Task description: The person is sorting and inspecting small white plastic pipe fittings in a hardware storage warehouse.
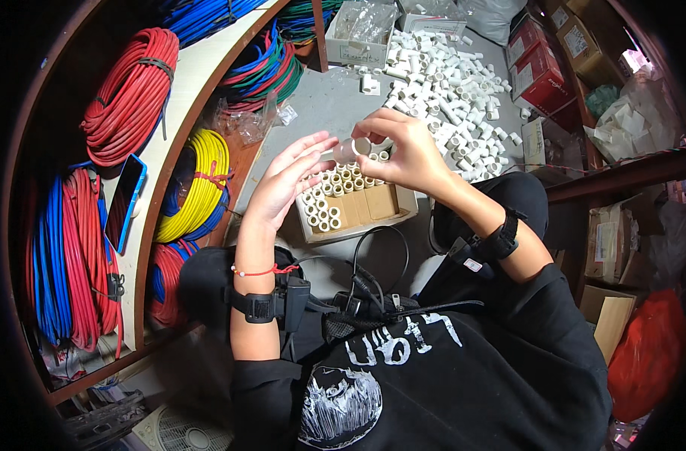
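Note:
Both my hands are raised over an open cardboard box (365, 207). A short white pipe fitting (363, 146), its round end facing up, is pinched between the thumb and fingers of my right hand (407, 150). My left hand (283, 177) reaches in from the other side with long, bent fingers, their tips at a pale, partly see-through part beside the fitting; whether that is the same piece I cannot tell. Below, several white fittings (334, 213) stand upright in rows in the box, filling its far and left parts. Bare cardboard shows at its near right.
A big pile of loose white fittings (448, 98) covers the floor ahead. At left, shelves hold red cable coils (132, 98), a yellow coil (200, 184) and a phone (125, 203). Red boxes (538, 71) and a red bag (648, 353) are at right. A black cable (380, 282) loops near my lap.

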Tool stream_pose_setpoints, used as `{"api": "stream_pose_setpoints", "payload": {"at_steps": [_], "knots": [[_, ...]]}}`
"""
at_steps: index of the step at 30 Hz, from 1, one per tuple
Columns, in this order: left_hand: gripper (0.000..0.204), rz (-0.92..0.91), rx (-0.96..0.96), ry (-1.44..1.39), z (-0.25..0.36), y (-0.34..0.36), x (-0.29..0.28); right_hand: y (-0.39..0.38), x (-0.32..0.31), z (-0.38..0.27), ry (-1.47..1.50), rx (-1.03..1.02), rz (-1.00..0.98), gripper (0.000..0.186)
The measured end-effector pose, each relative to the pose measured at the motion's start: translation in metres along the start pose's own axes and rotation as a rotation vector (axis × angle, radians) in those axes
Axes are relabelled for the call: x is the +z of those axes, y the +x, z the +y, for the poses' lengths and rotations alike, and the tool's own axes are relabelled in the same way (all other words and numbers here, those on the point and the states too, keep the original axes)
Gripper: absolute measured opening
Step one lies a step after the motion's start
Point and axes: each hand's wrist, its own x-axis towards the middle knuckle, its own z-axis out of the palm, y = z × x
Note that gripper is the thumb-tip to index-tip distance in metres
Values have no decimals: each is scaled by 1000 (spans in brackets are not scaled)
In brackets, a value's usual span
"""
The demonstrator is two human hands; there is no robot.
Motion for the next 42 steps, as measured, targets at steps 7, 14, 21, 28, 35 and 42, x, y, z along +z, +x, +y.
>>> {"api": "stream_pose_setpoints", "payload": {"at_steps": [7,14,21,28,35,42], "knots": [[38,-3,-11,93,-1,3,3,-3,-1,3,-18,-1,47,23],[38,-7,-37,82,-3,2,6,-2,-1,-1,8,-38,60,22],[40,-68,13,-24,-5,4,5,-4,0,-3,23,-67,31,25],[40,-56,29,-28,-5,2,4,-4,2,-1,108,-87,-50,27],[40,-15,45,-24,-5,4,0,-3,0,0,36,-90,-82,27],[37,-9,54,25,-2,4,1,-2,-3,-2,18,-10,-74,28]]}}
